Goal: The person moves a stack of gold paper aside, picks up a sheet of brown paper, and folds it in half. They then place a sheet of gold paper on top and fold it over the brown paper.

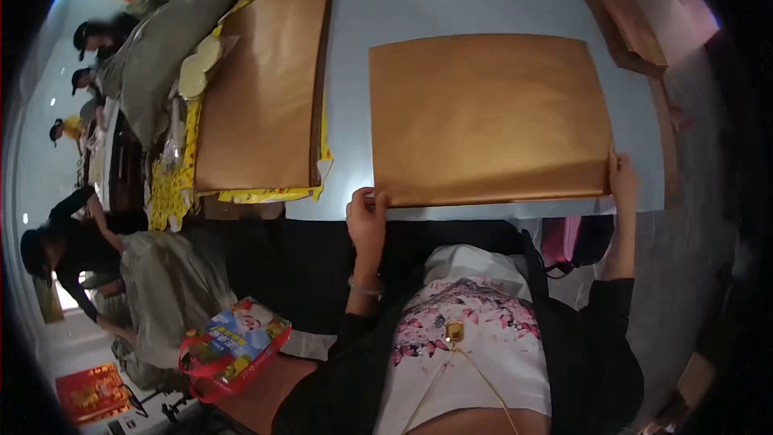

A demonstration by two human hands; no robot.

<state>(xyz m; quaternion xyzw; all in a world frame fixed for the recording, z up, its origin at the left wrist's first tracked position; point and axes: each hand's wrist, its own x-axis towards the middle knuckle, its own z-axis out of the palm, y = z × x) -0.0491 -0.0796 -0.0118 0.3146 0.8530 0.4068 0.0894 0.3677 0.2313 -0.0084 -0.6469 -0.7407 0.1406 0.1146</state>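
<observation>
A large golden-brown sheet (pixel 489 117) lies flat on the pale table (pixel 348 113), with a fold or rolled edge along its near side. My left hand (pixel 367 213) pinches its near left corner. At the near right corner, my right hand (pixel 622 179) has its fingers closed on the sheet's edge. Left of the sheet, a stack of similar brown sheets (pixel 262 89) rests on yellow patterned wrapping (pixel 192 145).
Folded brown pieces (pixel 626 24) lie at the table's far right. A colourful bag with red handles (pixel 237 342) is at the lower left. Beyond it, a person in black (pixel 68 234) bends over grey-green material (pixel 165 290). Several other people are farther off.
</observation>
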